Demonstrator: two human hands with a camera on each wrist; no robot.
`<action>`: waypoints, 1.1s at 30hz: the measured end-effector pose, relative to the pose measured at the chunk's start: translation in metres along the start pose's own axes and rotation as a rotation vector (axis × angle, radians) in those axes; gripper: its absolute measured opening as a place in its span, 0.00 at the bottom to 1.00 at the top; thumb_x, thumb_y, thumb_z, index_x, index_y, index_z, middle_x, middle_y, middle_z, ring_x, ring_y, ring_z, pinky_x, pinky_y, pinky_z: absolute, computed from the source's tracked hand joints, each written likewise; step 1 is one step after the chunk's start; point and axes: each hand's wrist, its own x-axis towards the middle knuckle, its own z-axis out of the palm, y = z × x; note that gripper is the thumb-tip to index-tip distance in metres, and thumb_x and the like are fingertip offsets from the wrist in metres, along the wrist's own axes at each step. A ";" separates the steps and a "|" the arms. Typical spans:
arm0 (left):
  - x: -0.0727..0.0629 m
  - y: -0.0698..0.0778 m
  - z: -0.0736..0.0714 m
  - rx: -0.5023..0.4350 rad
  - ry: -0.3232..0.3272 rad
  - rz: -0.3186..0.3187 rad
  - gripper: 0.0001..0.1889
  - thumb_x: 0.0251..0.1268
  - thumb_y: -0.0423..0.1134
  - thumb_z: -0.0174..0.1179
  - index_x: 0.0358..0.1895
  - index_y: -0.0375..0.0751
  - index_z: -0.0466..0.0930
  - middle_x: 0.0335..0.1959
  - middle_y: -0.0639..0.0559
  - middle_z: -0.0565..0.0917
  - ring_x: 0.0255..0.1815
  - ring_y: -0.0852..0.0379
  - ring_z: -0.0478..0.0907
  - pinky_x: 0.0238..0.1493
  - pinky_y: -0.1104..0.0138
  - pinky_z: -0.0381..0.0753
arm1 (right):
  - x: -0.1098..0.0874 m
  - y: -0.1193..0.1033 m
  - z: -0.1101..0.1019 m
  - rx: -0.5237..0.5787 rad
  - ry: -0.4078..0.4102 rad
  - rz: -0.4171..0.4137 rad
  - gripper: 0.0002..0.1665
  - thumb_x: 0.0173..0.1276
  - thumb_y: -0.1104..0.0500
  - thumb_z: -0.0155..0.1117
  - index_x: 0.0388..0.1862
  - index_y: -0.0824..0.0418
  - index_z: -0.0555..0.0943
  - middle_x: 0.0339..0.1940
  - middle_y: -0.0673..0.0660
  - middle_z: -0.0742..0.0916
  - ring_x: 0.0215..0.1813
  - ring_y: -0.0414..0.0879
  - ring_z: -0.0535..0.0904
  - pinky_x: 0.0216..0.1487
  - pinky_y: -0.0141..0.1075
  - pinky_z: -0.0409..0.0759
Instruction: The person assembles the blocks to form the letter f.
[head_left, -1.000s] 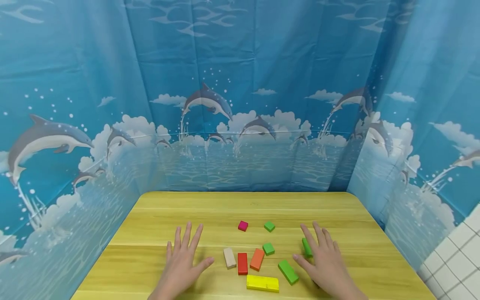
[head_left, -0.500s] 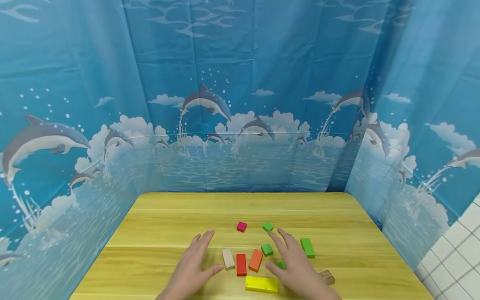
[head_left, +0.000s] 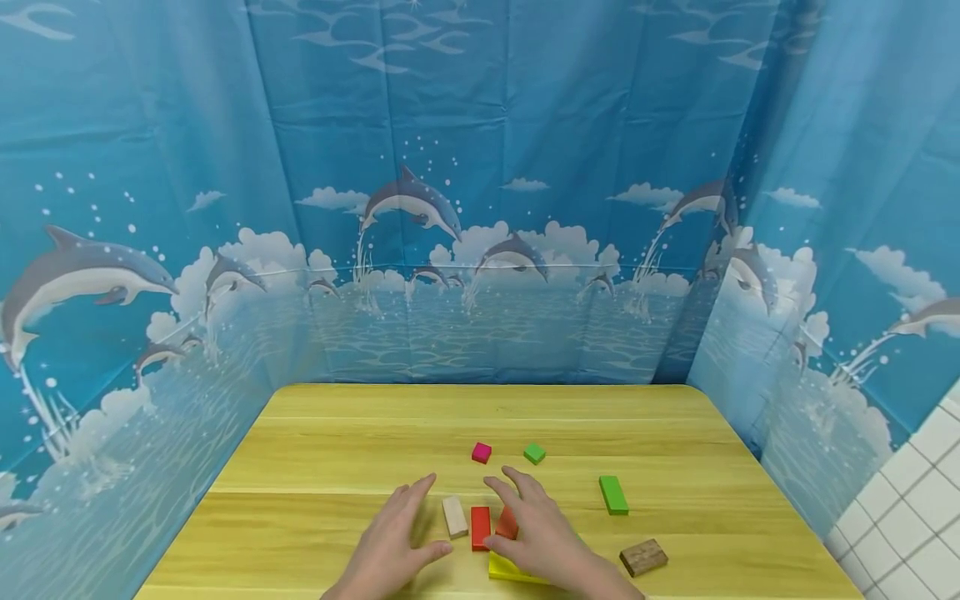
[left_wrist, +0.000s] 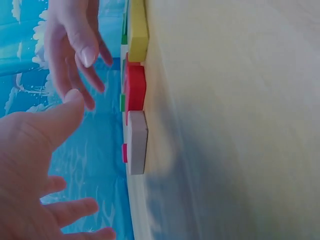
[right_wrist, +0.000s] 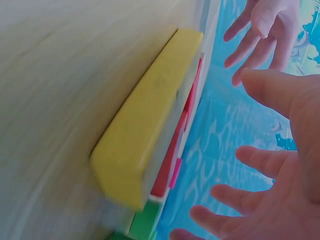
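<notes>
My left hand (head_left: 392, 537) hovers above the table just left of a pale wooden block (head_left: 455, 517), thumb and fingers spread apart. Above the yellow block (head_left: 512, 570) and the orange block (head_left: 507, 522) is my right hand (head_left: 542, 533), its fingers loosely extended and partly covering both. Between the hands lies a red block (head_left: 481, 528). Neither hand holds anything. In the left wrist view the pale block (left_wrist: 137, 142) and the yellow block (left_wrist: 138, 30) lie flat, below the hands. The green blocks nearest the right hand are hidden by it in the head view.
Farther back lie a magenta cube (head_left: 482, 452) and a small green block (head_left: 535, 453). To the right are a long green block (head_left: 613, 495) and a brown wood-grain block (head_left: 643, 557). A dolphin-print curtain (head_left: 480, 333) borders the wooden table (head_left: 337, 417).
My right hand has moved left from the right-hand green blocks to above the yellow and orange blocks, uncovering the brown block. My left hand has shifted slightly right. The blocks look unmoved.
</notes>
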 end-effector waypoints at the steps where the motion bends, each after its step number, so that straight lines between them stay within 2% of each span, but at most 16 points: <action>1: 0.001 0.000 0.001 0.001 -0.012 -0.004 0.49 0.57 0.64 0.69 0.80 0.65 0.53 0.76 0.50 0.66 0.74 0.32 0.60 0.59 0.30 0.67 | 0.002 -0.001 0.002 -0.008 -0.005 -0.008 0.46 0.65 0.40 0.72 0.78 0.48 0.66 0.77 0.60 0.65 0.75 0.61 0.62 0.60 0.68 0.70; 10: 0.008 -0.003 0.010 0.040 -0.045 0.020 0.49 0.58 0.63 0.69 0.80 0.53 0.57 0.74 0.47 0.68 0.73 0.30 0.61 0.58 0.30 0.68 | 0.022 -0.010 0.020 -0.109 -0.070 -0.045 0.45 0.63 0.39 0.73 0.75 0.50 0.69 0.74 0.62 0.70 0.73 0.61 0.64 0.63 0.64 0.71; 15: 0.010 -0.006 0.014 0.013 -0.071 0.018 0.48 0.59 0.62 0.68 0.79 0.47 0.59 0.73 0.41 0.68 0.72 0.29 0.61 0.55 0.28 0.68 | 0.030 -0.012 0.027 -0.134 -0.115 -0.019 0.44 0.64 0.38 0.72 0.75 0.48 0.69 0.74 0.62 0.70 0.73 0.63 0.64 0.62 0.67 0.68; 21: 0.012 -0.011 0.018 0.048 -0.061 0.051 0.44 0.58 0.62 0.69 0.73 0.39 0.68 0.68 0.36 0.73 0.70 0.30 0.65 0.63 0.34 0.67 | 0.039 -0.017 0.031 -0.140 -0.159 0.018 0.42 0.64 0.39 0.72 0.75 0.45 0.70 0.74 0.62 0.70 0.73 0.65 0.64 0.63 0.68 0.66; 28: 0.019 -0.011 0.024 0.101 -0.040 0.060 0.38 0.57 0.60 0.71 0.64 0.39 0.76 0.64 0.37 0.76 0.68 0.29 0.67 0.64 0.36 0.66 | 0.042 -0.022 0.034 -0.158 -0.142 0.028 0.38 0.63 0.49 0.72 0.72 0.49 0.73 0.72 0.63 0.72 0.71 0.64 0.65 0.62 0.70 0.65; 33: 0.022 -0.008 0.026 0.110 -0.026 0.054 0.35 0.56 0.57 0.73 0.62 0.38 0.77 0.63 0.37 0.77 0.67 0.29 0.68 0.62 0.36 0.68 | 0.043 -0.024 0.035 -0.188 -0.092 0.008 0.35 0.61 0.49 0.74 0.67 0.51 0.77 0.70 0.63 0.74 0.69 0.64 0.67 0.61 0.69 0.67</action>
